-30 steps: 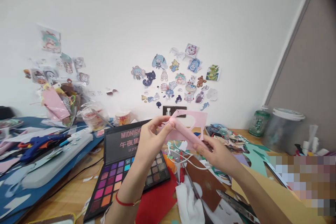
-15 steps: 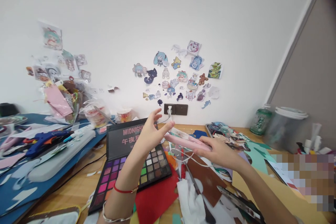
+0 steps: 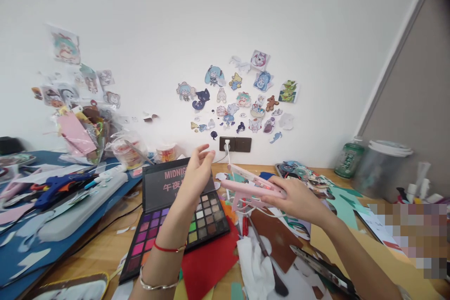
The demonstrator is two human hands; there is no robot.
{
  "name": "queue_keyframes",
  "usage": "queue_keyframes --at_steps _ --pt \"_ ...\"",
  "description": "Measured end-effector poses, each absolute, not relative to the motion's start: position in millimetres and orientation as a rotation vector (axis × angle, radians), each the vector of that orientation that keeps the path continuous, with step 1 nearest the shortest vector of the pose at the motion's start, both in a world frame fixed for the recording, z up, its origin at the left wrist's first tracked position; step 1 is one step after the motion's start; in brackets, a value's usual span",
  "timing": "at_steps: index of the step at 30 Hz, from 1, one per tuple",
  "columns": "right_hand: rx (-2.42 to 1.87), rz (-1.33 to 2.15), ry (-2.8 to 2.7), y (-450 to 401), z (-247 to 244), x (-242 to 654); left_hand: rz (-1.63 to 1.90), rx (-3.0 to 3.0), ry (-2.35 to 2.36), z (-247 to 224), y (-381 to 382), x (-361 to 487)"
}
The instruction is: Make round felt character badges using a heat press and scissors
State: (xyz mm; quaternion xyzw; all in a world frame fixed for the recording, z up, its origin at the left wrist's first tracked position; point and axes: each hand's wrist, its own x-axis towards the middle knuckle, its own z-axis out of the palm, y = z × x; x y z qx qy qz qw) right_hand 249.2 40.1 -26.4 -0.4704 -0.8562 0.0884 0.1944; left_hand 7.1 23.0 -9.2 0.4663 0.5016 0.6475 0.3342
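Note:
My right hand (image 3: pixel 291 197) is wrapped round one end of a small pink hair straightener (image 3: pixel 242 189). Its two arms stand apart in a V that points left, and a small red light glows near my fingers. A white cord hangs below it. My left hand (image 3: pixel 199 168) holds nothing, its fingers partly bent and apart, just left of the straightener's tips. Behind that hand lies an opened eyeshadow palette (image 3: pixel 207 220), its lid raised and partly hidden by my forearm.
Red paper (image 3: pixel 211 262), brown sheet (image 3: pixel 272 236), a crumpled white tissue (image 3: pixel 255 265) and a black-handled blade (image 3: pixel 323 267) clutter the desk. A blue glue gun (image 3: pixel 56 187) lies left. A green bottle (image 3: pixel 349 159) and clear bucket (image 3: pixel 381 168) stand right. A wall socket (image 3: pixel 235 144) holds a plug.
My left hand has drawn away to the left from the straightener's tip. The straightener's arms, close together before, are now spread wider. My right hand has moved slightly.

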Motion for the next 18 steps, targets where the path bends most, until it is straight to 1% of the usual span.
queue_keyframes --at_steps 3,6,9,13,15,18 --pt "-1.305 0.333 -2.316 37 -20 251 1.737 1.064 1.276 -12 27 -7" --pt "-1.253 0.421 -2.194 34 -14 253 1.679 1.065 1.245 -14 28 -15" --pt "-1.194 0.489 -2.118 31 -12 255 1.503 1.231 1.16 -14 25 -10" --pt "-1.148 0.484 -2.025 31 -16 252 1.177 1.529 0.977 -17 17 15" --pt "-1.051 0.635 -1.919 31 -22 246 1.071 1.607 0.9 -19 13 32" --pt "-0.752 1.107 -1.683 29 -34 232 1.083 1.628 0.772 -22 5 56"
